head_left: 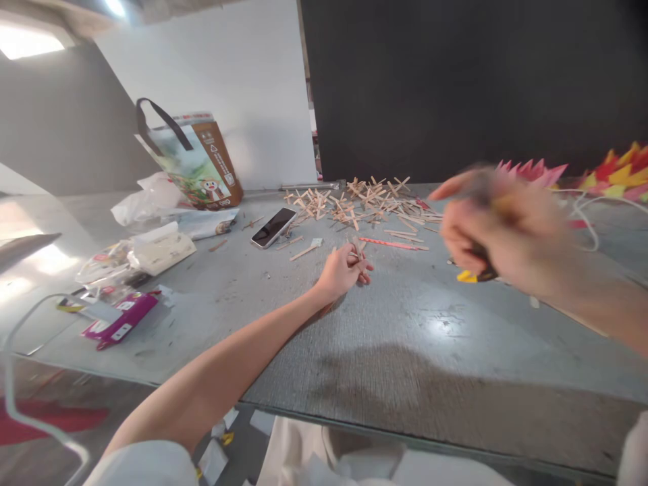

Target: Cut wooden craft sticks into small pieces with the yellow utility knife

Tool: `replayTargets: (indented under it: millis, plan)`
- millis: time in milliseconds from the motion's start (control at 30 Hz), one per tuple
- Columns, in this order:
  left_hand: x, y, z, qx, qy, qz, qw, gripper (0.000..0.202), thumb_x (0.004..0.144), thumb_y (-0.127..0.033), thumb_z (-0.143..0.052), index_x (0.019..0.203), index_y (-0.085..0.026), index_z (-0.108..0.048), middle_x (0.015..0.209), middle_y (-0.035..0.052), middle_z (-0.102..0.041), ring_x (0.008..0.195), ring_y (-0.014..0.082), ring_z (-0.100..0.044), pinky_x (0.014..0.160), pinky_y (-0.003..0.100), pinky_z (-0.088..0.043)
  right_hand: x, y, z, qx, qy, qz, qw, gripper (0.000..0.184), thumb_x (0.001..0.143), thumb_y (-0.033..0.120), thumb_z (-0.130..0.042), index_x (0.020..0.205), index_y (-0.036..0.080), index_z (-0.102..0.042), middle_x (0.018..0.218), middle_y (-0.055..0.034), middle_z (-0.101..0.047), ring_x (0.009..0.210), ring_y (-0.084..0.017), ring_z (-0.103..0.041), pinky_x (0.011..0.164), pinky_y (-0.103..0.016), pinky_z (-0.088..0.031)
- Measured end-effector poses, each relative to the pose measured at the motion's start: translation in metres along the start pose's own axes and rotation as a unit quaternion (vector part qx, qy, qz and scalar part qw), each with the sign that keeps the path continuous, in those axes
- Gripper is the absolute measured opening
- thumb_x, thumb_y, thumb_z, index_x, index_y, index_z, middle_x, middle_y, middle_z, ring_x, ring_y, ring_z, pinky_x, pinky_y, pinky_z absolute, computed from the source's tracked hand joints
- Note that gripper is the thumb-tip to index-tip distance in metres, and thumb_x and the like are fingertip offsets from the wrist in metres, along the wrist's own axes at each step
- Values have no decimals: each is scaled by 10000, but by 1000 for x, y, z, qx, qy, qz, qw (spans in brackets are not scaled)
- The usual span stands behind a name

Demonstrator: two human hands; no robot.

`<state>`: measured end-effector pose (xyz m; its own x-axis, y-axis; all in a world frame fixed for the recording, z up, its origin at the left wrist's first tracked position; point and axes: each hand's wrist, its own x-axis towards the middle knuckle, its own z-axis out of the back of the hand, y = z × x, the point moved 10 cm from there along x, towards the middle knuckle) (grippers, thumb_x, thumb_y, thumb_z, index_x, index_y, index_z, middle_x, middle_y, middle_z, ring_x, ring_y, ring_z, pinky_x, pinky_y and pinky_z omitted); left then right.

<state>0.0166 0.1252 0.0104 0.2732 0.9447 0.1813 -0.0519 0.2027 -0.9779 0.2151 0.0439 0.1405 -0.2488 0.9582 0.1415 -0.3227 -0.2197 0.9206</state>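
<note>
My left hand (340,271) rests on the table in the middle, its fingers closed around a small wooden stick (356,251). Raised over the table on the right is my right hand (499,223), smeared by motion. It grips a black-and-yellow tool (473,275) whose exact kind the blur hides. Just beyond my left hand lie a red-and-white striped strip (387,243) and a loose stick with a pale piece at its end (306,250). Farther back spreads a pile of thin wooden sticks (354,204), many of them joined into crosses.
A phone (274,227) lies left of the pile. A printed bag (195,162), plastic packaging (162,250) and a purple power strip (121,320) with a white cable occupy the left. Pink pointed paper shapes (536,173) and red-yellow ones (620,172) stand at right. A dark panel (470,81) rises behind.
</note>
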Motion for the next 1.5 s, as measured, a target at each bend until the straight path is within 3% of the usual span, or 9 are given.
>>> replayTargets:
  millis: [67,133,233,333,400,633,733,900,1500]
  plan:
    - [-2,0,-6,-37,14,9,999,218,927,-197,-723,909,-176,-507,847,71,-773,561,136,-734,546,236,-579,1,-25,-18,0,52,-43,998,419,1077,480,-559,1427,265,-475,610,82,-510,463,-103,-435,475,-239,-370]
    - [-6,1,-15,-66,36,25,997,258,911,-216,-749,972,-178,-501,845,62,-771,579,153,-749,576,257,-602,-6,-61,-41,23,125,-114,985,418,1061,453,-555,1403,252,-420,577,90,-495,457,-126,-426,478,-270,-378]
    - [-15,-2,-26,-97,58,39,993,471,887,-242,-781,1213,-188,-446,811,38,-775,586,179,-760,596,279,-614,-9,-82,-46,-71,108,-49,990,332,1056,481,-517,1287,244,-514,658,44,-569,574,-174,-550,589,-313,-471]
    - [-22,-12,-32,-86,65,24,994,773,879,-244,-784,1484,-210,-304,787,5,-769,593,181,-763,616,276,-616,-13,-74,-39,-191,21,77,978,325,1069,511,-502,1229,251,-613,956,-55,-715,804,-219,-670,702,-338,-511]
    - [-25,-15,-33,-68,68,15,995,795,891,-251,-763,1532,-216,-295,795,8,-771,595,173,-762,619,263,-610,-14,-71,-40,-200,-12,123,972,342,1099,502,-453,1220,242,-640,933,-56,-730,769,-212,-677,719,-339,-519]
    - [-22,-9,-33,-63,68,8,996,777,868,-201,-728,1531,-194,-323,803,22,-775,603,177,-759,615,270,-618,-10,-85,-57,-209,12,148,967,472,1105,462,-502,1539,276,-507,1075,-52,-791,894,-215,-750,783,-323,-572]
    - [-22,-9,-33,-71,67,5,995,764,876,-188,-720,1531,-204,-327,825,28,-779,608,175,-762,620,269,-622,-10,-83,-57,-215,8,168,962,461,1126,410,-454,1563,280,-525,1071,-52,-806,779,-189,-740,732,-316,-585]
    - [-23,-13,-31,-70,52,-18,996,728,896,-241,-745,1503,-214,-343,833,23,-777,628,168,-765,632,262,-625,-12,-76,-52,-220,-24,217,951,438,1127,343,-442,1504,232,-633,1380,-102,-743,1038,-223,-762,912,-362,-612]
    - [-24,-18,-31,-46,40,-55,997,636,930,-202,-667,1469,-207,-330,888,42,-786,639,170,-769,639,275,-642,-16,-75,-53,-216,-21,209,954,446,1125,339,-445,1516,229,-628,1138,-81,-793,799,-174,-694,709,-299,-559]
